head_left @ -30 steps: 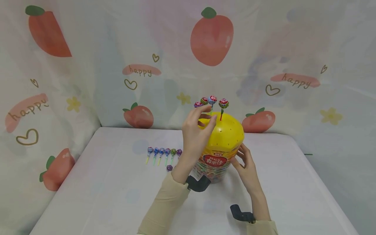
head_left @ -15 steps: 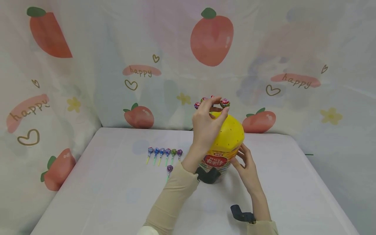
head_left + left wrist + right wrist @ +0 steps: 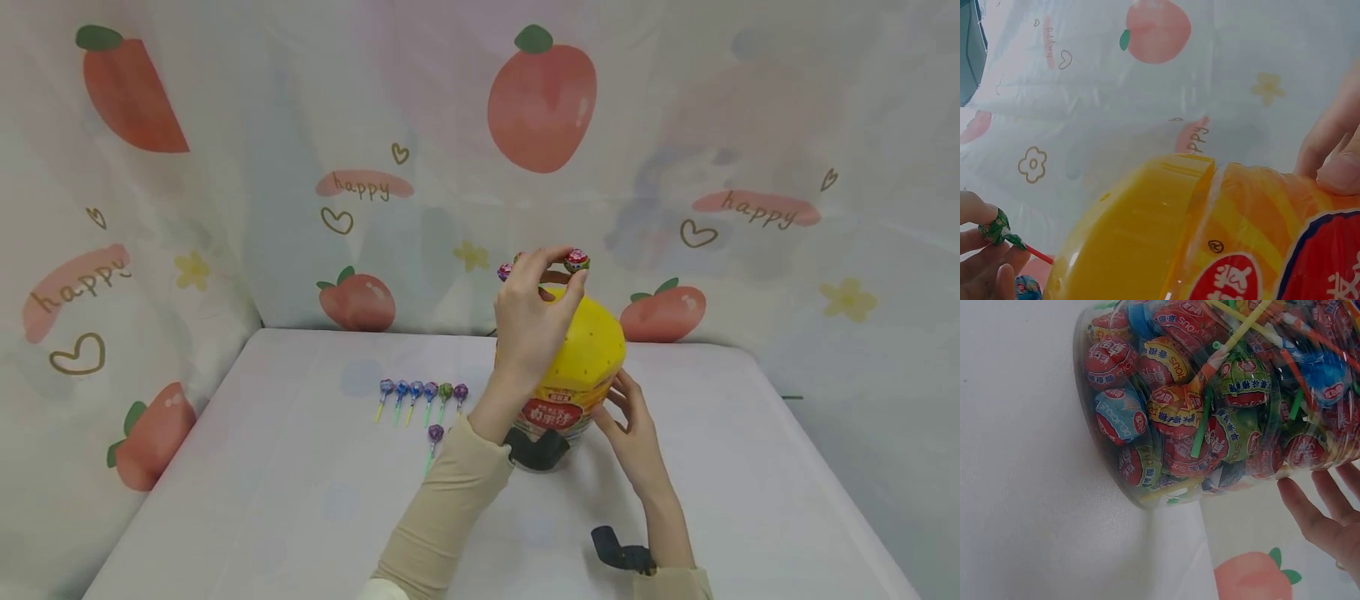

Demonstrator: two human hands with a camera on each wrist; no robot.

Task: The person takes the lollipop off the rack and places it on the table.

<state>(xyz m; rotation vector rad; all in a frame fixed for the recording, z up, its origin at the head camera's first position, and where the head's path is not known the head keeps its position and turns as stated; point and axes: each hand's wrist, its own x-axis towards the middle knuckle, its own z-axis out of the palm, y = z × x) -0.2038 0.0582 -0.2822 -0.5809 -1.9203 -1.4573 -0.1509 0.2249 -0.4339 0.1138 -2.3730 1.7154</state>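
Observation:
A clear jar of lollipops [image 3: 1179,419] with a domed yellow lid [image 3: 592,333] stands slightly tilted on the table. My left hand [image 3: 528,321] pinches the wrapped head of a green-and-red lollipop [image 3: 999,228] above the lid. Its red stick [image 3: 1039,252] meets the lid, where my left wrist view loses the end. Other lollipops [image 3: 505,271] stand up behind the left hand, mostly hidden by it. My right hand [image 3: 637,442] holds the jar's right side, its thumb in front and the fingers bent around the side.
A row of several lollipops [image 3: 416,388] lies on the white table [image 3: 262,467] left of the jar. Another lollipop [image 3: 435,433] lies nearer, beside the left sleeve. A fruit-printed cloth [image 3: 450,108] hangs behind the table.
My left hand has moved right across the top of the lid and now pinches the green-and-red lollipop that stood apart from it before. The right hand stays on the jar.

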